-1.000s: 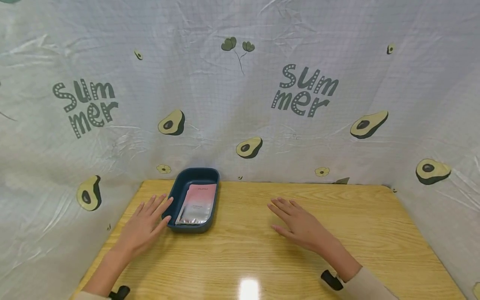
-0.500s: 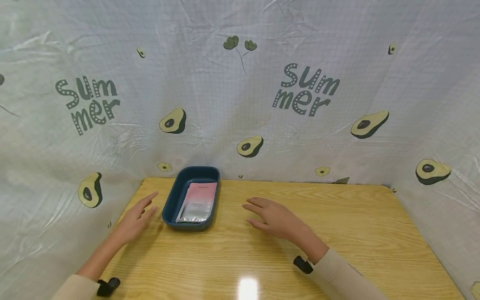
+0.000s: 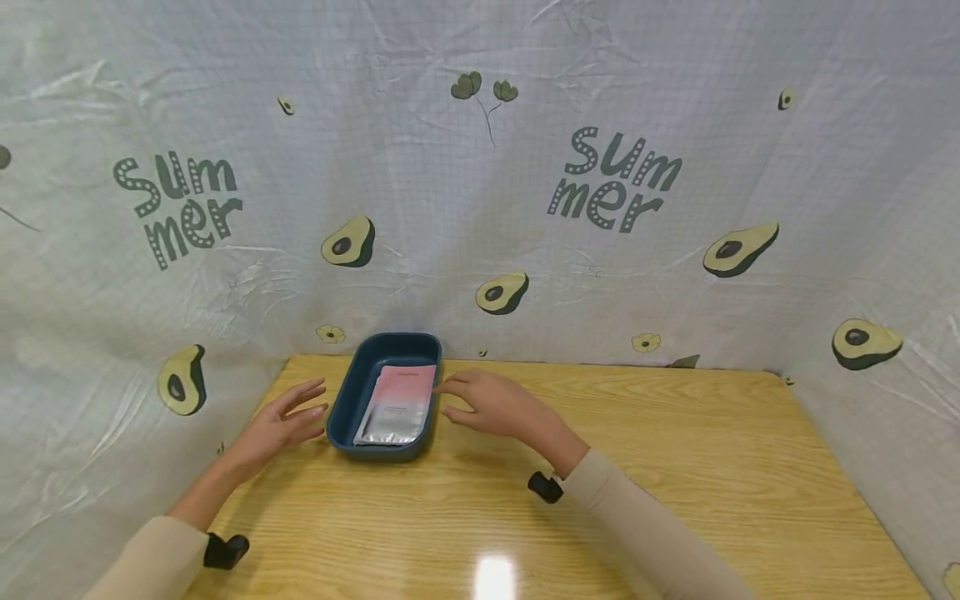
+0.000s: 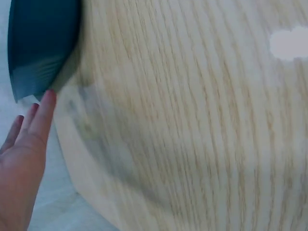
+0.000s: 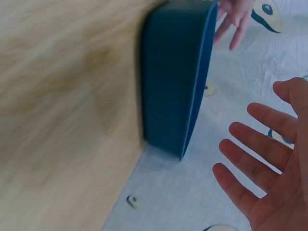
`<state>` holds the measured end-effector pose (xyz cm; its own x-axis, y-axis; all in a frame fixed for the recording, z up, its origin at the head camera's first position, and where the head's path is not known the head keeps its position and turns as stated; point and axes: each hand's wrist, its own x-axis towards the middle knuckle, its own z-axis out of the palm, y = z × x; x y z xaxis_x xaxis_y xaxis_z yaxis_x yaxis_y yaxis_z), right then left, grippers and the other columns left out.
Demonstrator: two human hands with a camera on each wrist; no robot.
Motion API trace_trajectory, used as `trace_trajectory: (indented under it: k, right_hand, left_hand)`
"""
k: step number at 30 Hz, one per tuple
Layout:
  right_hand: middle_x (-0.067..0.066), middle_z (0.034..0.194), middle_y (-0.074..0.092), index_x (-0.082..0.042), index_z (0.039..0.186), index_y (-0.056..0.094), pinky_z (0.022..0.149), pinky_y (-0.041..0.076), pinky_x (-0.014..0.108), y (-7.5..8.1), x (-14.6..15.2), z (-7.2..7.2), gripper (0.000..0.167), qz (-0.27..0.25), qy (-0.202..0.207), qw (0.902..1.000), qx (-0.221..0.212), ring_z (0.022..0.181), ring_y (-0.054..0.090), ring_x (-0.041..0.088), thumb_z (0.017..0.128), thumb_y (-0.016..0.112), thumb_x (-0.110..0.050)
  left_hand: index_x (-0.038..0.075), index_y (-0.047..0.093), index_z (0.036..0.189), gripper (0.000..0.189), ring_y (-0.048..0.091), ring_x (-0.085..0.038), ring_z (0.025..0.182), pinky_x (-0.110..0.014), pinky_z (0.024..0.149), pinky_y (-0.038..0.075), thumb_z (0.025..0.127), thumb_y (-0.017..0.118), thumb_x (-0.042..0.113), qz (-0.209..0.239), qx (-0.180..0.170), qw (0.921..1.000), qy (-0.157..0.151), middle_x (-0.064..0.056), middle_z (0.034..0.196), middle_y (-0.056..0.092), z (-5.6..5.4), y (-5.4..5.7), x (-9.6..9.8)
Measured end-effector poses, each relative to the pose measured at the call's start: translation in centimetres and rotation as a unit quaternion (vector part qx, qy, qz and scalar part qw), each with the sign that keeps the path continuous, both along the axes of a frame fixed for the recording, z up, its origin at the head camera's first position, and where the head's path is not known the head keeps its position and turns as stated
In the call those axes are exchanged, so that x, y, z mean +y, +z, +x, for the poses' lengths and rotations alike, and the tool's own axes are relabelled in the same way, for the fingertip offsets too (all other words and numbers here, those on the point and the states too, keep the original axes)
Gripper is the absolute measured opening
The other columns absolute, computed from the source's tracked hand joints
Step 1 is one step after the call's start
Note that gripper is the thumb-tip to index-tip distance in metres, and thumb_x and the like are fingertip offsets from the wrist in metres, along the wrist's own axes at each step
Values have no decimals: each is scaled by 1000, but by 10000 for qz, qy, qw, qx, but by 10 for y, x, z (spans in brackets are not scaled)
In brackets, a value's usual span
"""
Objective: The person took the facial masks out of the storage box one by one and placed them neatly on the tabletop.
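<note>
A dark blue, deep oblong tray [image 3: 378, 452] stands on the wooden table near its back left corner. Inside it lies a flat pink and silver packet [image 3: 397, 404]; whether more lie beneath cannot be seen. My left hand [image 3: 273, 429] is just left of the tray, fingers loosely bent and holding nothing. On the other side, my right hand [image 3: 491, 404] hovers close to the tray's right wall, its fingertips by the rim. In the right wrist view the right hand's fingers [image 5: 260, 144] are spread, with a gap between them and the tray.
The wooden table [image 3: 675, 467] reaches from the tray to the right. A pale sheet [image 3: 420, 183] printed with avocados and lettering hangs behind the table and at both sides. Each wrist carries a black strap-mounted piece [image 3: 545, 487].
My right hand has moved left across the table to the tray's right side. The left hand has drawn back from over the rim to beside the tray. Tray and packet stay put.
</note>
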<state>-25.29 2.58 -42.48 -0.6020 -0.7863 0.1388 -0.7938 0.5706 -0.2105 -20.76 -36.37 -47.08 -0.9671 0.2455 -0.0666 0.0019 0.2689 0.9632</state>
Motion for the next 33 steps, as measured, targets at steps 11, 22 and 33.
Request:
trace_trajectory:
  k: [11, 22, 33]
  right_hand:
    - [4, 137, 64, -15, 139, 65, 107, 46, 31, 15, -59, -38, 42, -240, 171, 9968, -740, 123, 60, 19, 106, 55, -38]
    - [12, 134, 66, -4, 139, 62, 106, 46, 34, 26, -94, -89, 45, -433, 287, 9904, -1283, 123, 61, 24, 103, 61, -31]
    - [10, 139, 62, -9, 140, 62, 107, 46, 32, 36, -96, -123, 50, -666, -377, 9583, -2754, 128, 57, 22, 99, 67, -37]
  left_hand:
    - [3, 26, 160, 64, 55, 7, 118, -38, 94, 56, 107, 56, 21, 423, -282, 9987, -87, -27, 164, 18, -3, -10, -6]
    - [-3, 30, 157, 59, 60, -6, 122, -31, 95, 54, 106, 56, 11, 659, -317, 9966, -392, -30, 161, 24, -8, -10, -1]
    - [-4, 32, 156, 61, 65, -12, 115, -29, 96, 54, 104, 59, 12, 633, -647, 9954, -303, -31, 159, 28, -17, -19, 0]
